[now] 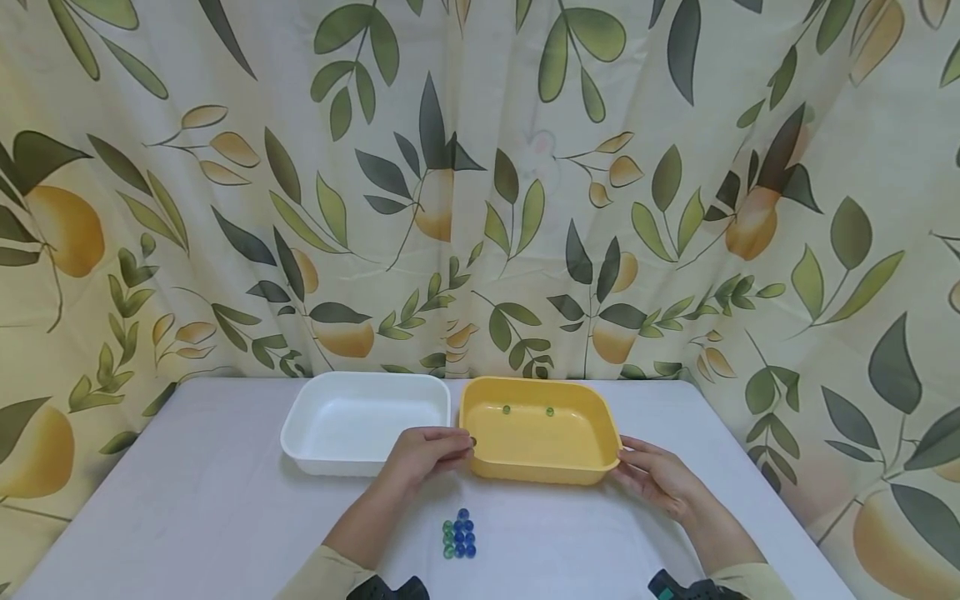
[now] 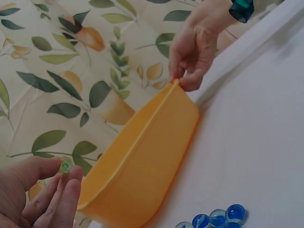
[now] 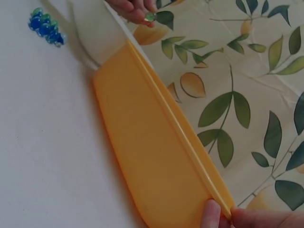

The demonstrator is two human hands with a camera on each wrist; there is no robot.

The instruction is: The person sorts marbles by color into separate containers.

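Between thumb and fingers my left hand (image 1: 427,454) pinches a green marble (image 2: 65,165), just over the left rim of the yellow tray (image 1: 525,473). At the tray's right end, my right hand (image 1: 663,479) grips the rim between thumb and fingers. Inside the yellow tray lie two green marbles, one left (image 1: 506,409) and one right (image 1: 550,412). On the table in front, a tight cluster holds several blue marbles (image 1: 460,537) and a few green marbles (image 1: 448,539) along its left side.
A white tray (image 1: 330,468) stands directly left of the yellow one. Both rest on a table with a white cloth (image 1: 187,500). Behind the table hangs a leaf-and-fruit patterned curtain (image 1: 480,208).
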